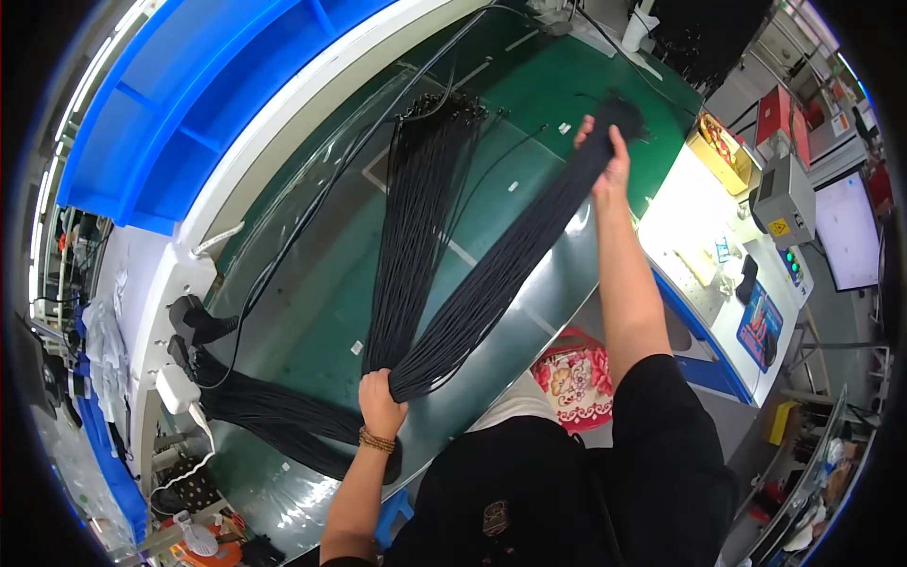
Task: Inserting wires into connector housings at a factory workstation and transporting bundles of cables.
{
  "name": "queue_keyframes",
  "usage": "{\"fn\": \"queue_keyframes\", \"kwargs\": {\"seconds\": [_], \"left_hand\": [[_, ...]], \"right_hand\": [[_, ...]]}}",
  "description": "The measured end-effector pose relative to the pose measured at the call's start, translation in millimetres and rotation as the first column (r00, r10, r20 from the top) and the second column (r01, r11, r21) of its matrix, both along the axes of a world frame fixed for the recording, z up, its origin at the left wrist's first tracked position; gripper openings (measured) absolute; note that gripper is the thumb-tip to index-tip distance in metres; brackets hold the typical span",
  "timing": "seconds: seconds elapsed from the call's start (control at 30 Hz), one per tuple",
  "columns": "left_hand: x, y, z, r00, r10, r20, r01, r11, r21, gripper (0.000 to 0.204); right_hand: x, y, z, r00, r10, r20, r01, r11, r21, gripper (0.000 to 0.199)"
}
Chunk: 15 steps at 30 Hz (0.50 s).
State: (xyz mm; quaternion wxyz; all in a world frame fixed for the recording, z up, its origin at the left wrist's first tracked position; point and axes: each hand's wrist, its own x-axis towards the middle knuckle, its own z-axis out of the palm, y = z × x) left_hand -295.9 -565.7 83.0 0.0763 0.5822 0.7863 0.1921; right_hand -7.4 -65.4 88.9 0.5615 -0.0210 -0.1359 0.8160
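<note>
A long bundle of thin black cables [520, 265] stretches slantwise over the green table mat [312, 321]. My left hand [382, 404], with a beaded bracelet at its wrist, is closed around the near end of the bundle. Toward the far end, my right hand [607, 161] wraps the same bundle, thumb on one side and fingers on the other; the tip beyond it is blurred. A second fan of black cables [406, 217] runs from beside my left hand to a cluster of dark connector ends. Left of my left forearm lies a third black cable bundle [283, 416].
Blue bins [189, 104] rise beyond the table's left edge, near a power strip with a white plug [178, 389]. A loose black cord arches over the mat. At right stand a white worktable [680, 227], a yellow box [718, 156] and a monitor [847, 231]. Below is a floral cushion [578, 383].
</note>
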Motion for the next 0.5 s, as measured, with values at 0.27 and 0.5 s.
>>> {"fn": "queue_keyframes", "kwargs": {"seconds": [0.27,0.5], "left_hand": [[16,1,-23,0.955,-0.275,-0.114,0.272,0.961,-0.042,0.054],[25,26,-63,0.858,-0.491,-0.151,0.489,0.871,-0.057,0.037]], "right_hand": [[147,-22,-56,0.909,-0.215,0.357,0.236,0.972,-0.013,0.022],[224,-37,-78,0.786,-0.345,0.514,0.386,0.922,0.028,0.018]]}}
